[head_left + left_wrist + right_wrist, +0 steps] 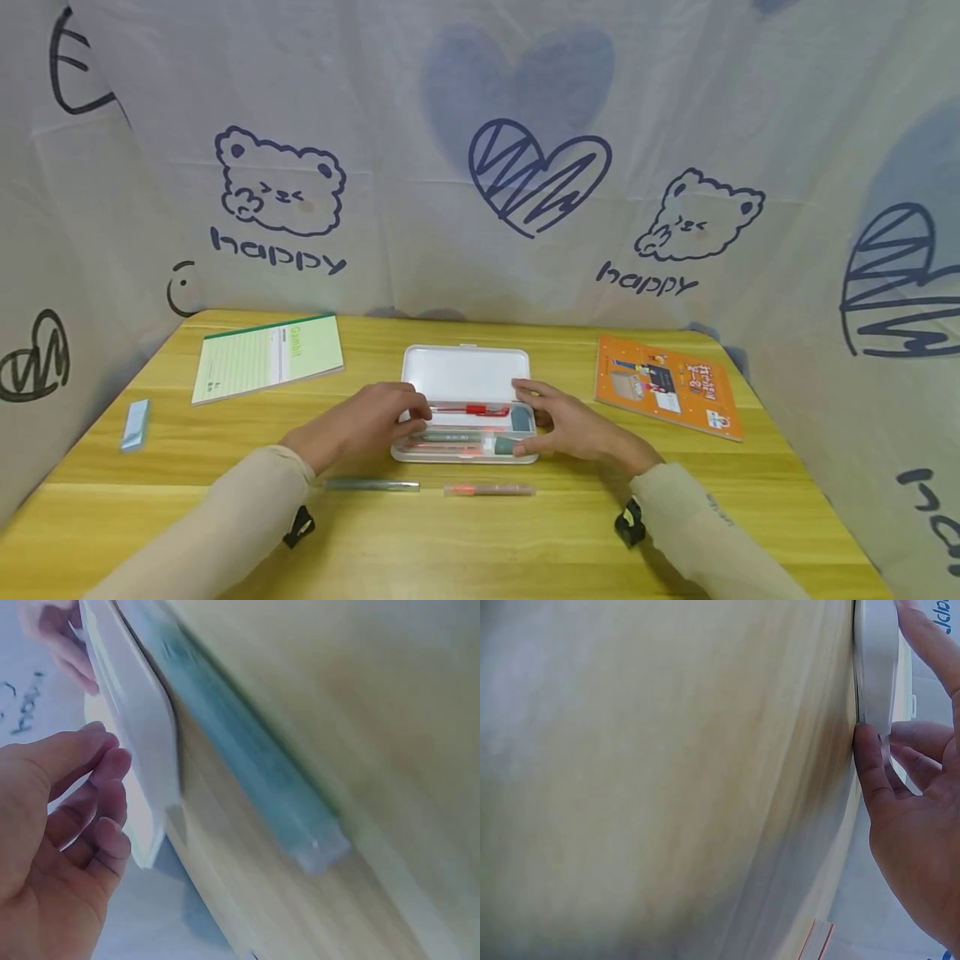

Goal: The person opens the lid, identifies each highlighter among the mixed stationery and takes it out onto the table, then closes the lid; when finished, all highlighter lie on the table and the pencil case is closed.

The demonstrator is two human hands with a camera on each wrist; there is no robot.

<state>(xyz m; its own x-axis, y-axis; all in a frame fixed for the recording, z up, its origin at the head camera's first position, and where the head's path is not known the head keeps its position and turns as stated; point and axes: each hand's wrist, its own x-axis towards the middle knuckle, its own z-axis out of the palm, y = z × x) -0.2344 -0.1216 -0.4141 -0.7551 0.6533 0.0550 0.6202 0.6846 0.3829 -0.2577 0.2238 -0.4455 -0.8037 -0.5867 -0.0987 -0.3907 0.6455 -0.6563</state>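
A white pencil case [467,372] lies with its lid laid back on the table. Inside are a red pen [480,409], several other pens and two grey-green pieces, one of them a block [521,418]. My left hand [378,421] is over the case's left end, fingers loosely curled; nothing shows between thumb and fingertips in the left wrist view. With thumb and fingers, my right hand [566,421] grips the case's right end; the thumb is at the front corner. In front of the case lie a dark green pen [372,484] and a clear pen with red inside [490,490].
A pale green notebook [270,358] lies at the back left, and an orange booklet [667,387] at the back right. Near the left table edge is a small light blue packet [135,425]. A printed cloth [420,275] hangs behind the table.
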